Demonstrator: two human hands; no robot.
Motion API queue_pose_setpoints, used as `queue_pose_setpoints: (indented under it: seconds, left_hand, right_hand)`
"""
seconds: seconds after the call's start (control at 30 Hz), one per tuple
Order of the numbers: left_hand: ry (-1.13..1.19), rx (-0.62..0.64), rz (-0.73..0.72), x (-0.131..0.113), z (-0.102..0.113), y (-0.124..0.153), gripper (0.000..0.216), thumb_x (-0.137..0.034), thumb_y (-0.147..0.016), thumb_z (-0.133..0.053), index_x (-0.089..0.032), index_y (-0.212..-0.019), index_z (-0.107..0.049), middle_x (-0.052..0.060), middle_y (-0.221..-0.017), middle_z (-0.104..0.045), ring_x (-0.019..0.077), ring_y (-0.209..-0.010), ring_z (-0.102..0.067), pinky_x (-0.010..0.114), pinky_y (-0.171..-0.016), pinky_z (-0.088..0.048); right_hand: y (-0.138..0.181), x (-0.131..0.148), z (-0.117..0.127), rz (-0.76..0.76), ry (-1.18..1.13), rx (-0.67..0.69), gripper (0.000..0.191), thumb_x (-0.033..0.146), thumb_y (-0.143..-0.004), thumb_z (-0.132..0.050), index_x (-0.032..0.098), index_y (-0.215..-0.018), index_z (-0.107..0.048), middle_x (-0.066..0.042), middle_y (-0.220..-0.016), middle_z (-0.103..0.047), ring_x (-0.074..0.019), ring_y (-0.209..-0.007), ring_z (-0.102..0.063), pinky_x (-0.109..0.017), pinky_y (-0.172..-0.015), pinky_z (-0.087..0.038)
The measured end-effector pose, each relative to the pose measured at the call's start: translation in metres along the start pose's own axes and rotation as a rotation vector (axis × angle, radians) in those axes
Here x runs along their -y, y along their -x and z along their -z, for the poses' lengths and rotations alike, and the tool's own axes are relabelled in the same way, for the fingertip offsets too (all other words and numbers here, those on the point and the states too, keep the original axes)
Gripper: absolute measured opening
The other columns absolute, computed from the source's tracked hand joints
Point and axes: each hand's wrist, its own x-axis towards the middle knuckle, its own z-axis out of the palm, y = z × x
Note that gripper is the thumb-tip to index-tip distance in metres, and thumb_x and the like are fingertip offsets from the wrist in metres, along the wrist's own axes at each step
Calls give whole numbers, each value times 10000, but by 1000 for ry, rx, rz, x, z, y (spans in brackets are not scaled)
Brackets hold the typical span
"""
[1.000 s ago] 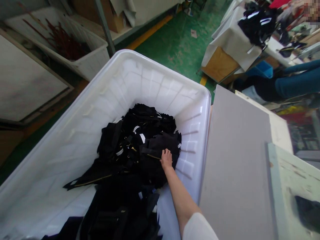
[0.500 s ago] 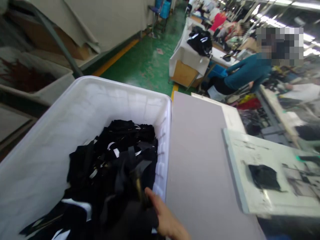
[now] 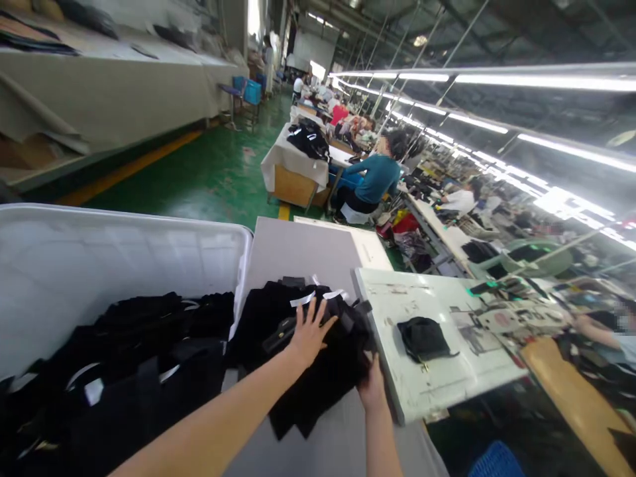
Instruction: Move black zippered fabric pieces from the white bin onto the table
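A pile of black fabric pieces [image 3: 318, 377] with white tags lies on the grey board beside the bin. My left hand [image 3: 309, 336] rests flat on top of the pile, its fingers spread. At the pile's right edge, my right hand [image 3: 372, 384] has its fingers closed around the black fabric, with the fingertips partly hidden. To the left stands a large white plastic bin [image 3: 124, 242] holding many more black pieces [image 3: 149, 371] with white tags.
The grey board [image 3: 303, 245] runs beside the bin. On the right, a pale sewing-machine table [image 3: 397, 391] carries a small black fabric pouch [image 3: 424, 338] and a sewing machine [image 3: 527, 315]. Farther off, a person in a teal top [image 3: 375, 179] sits at a table. A green-floored aisle [image 3: 218, 165] lies ahead.
The view has swung up and right. A hand that was inside the bin is gone from there; both hands are now at a black fabric pile on the grey board, which was bare before.
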Motion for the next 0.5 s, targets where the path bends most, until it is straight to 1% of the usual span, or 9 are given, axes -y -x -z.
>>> queue_pose_setpoints:
  seconds: [0.03,0.07,0.13,0.2,0.3,0.37,0.4,0.43,0.5]
  left_hand:
    - [4,7,119,-1,-25,6,733,-310,-862,-694,-262,-1511,-357,238,-1590,-193,536,-1419,-183,838,-1002,-164]
    - [10,18,209,-1,-48,13,846,-334,-806,-761,-229,-1525,-327,286,-1575,-176,591,-1396,-157,881,-935,-170]
    - [27,14,276,0,-83,20,994,-290,-738,-824,-250,-1547,-248,264,-1596,-92,570,-1420,-43,871,-974,-95]
    - [70,-2,238,4,-101,8,1028,-248,-740,-819,-323,-1551,-192,180,-1622,-25,488,-1451,50,813,-1050,-17]
    - [192,-4,145,17,-99,-41,1025,-250,-721,-833,-384,-1534,-223,129,-1633,-44,454,-1464,44,805,-1057,-14]
    - [296,-3,140,30,-86,-70,1033,-287,-669,-868,-340,-1524,-289,176,-1620,-112,512,-1446,-34,852,-1005,-65]
    - [352,-24,138,38,-79,-75,1023,-351,-671,-866,-300,-1524,-304,199,-1609,-155,514,-1443,-91,836,-1024,-107]
    - [406,-61,130,45,-74,-72,973,-404,-718,-830,-278,-1526,-303,196,-1598,-212,465,-1451,-170,768,-1087,-158]
    - [497,-178,145,59,-70,-39,804,-395,-839,-717,-256,-1519,-312,135,-1588,-278,294,-1445,-304,512,-1188,-264]
  right_hand:
    - [-2,-12,8,-56,-6,-9,728,787,-850,-436,183,-1217,-610,-122,-1092,-697,-249,-886,-696,-437,-764,-561]
    - [-2,-25,13,-91,10,-15,765,804,-802,-483,210,-1273,-585,-127,-1140,-695,-264,-918,-701,-439,-767,-560]
    - [-4,-51,8,-35,119,-66,819,721,-697,-667,223,-1337,-551,-135,-1219,-677,-283,-1021,-686,-426,-826,-550]
    - [-19,-65,-10,119,260,-171,820,627,-612,-746,148,-1263,-610,-181,-1188,-685,-315,-1083,-660,-419,-894,-526]
    - [-63,-58,-38,226,358,-269,718,647,-587,-671,83,-1031,-697,-237,-1029,-717,-368,-1041,-660,-445,-899,-513]
    - [-89,-42,-46,263,393,-260,684,652,-610,-632,87,-989,-705,-217,-969,-728,-351,-982,-675,-434,-856,-528]
    - [-95,-34,-46,293,415,-256,687,650,-633,-616,85,-1013,-701,-210,-981,-726,-339,-980,-675,-427,-849,-531]
    - [-97,-28,-45,328,444,-262,705,651,-662,-601,75,-1058,-691,-218,-1020,-714,-336,-1000,-666,-435,-858,-527]
    - [-82,-24,-44,402,530,-356,772,655,-706,-595,21,-1142,-650,-324,-1147,-632,-399,-1135,-587,-525,-940,-465]
